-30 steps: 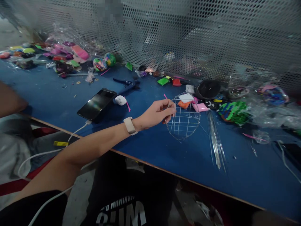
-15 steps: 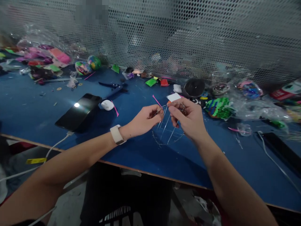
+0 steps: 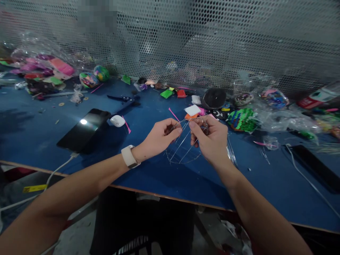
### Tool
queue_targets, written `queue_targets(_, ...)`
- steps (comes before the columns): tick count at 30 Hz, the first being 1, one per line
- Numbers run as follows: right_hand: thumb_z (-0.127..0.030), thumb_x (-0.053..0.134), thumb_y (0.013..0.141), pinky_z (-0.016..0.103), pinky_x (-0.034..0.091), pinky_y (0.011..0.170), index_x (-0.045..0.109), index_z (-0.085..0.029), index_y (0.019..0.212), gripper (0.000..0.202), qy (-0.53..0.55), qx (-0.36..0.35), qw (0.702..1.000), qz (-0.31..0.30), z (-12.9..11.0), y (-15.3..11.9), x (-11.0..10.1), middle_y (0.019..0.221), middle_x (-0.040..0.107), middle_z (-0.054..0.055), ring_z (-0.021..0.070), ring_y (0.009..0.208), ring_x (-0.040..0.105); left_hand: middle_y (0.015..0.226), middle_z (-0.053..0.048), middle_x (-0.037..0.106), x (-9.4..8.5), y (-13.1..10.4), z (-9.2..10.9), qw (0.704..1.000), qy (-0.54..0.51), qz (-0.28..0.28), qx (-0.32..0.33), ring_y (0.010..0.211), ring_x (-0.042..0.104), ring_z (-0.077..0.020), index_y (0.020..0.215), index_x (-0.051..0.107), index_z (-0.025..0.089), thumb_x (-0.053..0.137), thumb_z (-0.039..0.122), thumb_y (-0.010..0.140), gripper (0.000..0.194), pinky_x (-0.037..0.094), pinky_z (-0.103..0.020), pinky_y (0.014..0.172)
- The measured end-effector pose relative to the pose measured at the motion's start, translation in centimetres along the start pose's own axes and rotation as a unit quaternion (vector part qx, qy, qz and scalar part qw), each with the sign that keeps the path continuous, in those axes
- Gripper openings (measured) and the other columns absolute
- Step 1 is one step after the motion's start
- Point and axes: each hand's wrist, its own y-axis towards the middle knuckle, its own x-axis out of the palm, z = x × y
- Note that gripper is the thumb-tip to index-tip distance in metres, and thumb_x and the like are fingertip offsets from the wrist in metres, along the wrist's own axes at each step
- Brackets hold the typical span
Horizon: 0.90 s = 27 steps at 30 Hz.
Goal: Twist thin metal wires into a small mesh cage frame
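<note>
A round frame of thin silvery wire (image 3: 183,161) is held up above the blue table. My left hand (image 3: 166,134) pinches its upper left rim between thumb and fingers. On the upper right, my right hand (image 3: 208,136) grips the twisted wire near the top, its thumb against the index finger. Straight wires cross the inside of the frame, and its lower curve hangs below both hands. Just beyond my fingers lie a white packet (image 3: 193,110) and an orange piece (image 3: 190,116).
Pliers (image 3: 124,102), a black phone (image 3: 83,131) with a cable and a white case (image 3: 117,121) lie left. A black bowl (image 3: 214,98) and a green striped ball (image 3: 242,119) are behind my right hand. Loose wires (image 3: 231,154) lie beside my right wrist.
The view has shifted slightly. The wire frame has turned a little in my hands, and the loose wires by my right wrist now show. Both hands keep their grip.
</note>
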Motion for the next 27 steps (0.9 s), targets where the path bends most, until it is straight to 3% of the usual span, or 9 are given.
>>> queue_targets(8,-0.053,0.089,0.091,0.025,0.041,0.034,0.072,-0.025,0.090,0.033,0.006,-0.019,1.000,0.010,0.54,-0.20,0.51,0.065,0.063,-0.006,0.0094,0.039,0.057,0.072,0.003,0.057,-0.09,0.12,-0.01,0.998,-0.045,-0.019,-0.026,0.064,0.055,-0.0102,0.089,0.062,0.020,0.070,0.025,0.100,0.015,0.046,-0.028,0.064)
queue_targets(20,-0.059,0.088,0.092,0.026,0.041,0.036,0.070,-0.025,0.088,0.038,-0.014,-0.034,0.999,0.017,0.74,-0.09,0.29,0.065,0.065,-0.005,0.0103,0.041,0.057,0.075,0.002,0.058,-0.24,0.17,-0.33,1.000,-0.008,0.004,-0.007,0.065,0.054,-0.0111,0.097,0.063,0.020,0.071,0.032,0.106,0.017,0.045,-0.028,0.064)
queue_targets(27,-0.061,0.086,0.094,0.025,0.043,0.037,0.070,-0.025,0.091,0.039,-0.033,-0.044,0.998,0.014,0.93,-0.17,0.29,0.068,0.066,-0.004,0.0102,0.044,0.058,0.079,0.002,0.057,-0.10,0.27,-0.78,0.997,-0.068,0.001,-0.022,0.069,0.053,-0.0108,0.095,0.066,0.019,0.078,0.037,0.101,0.023,0.048,-0.028,0.067)
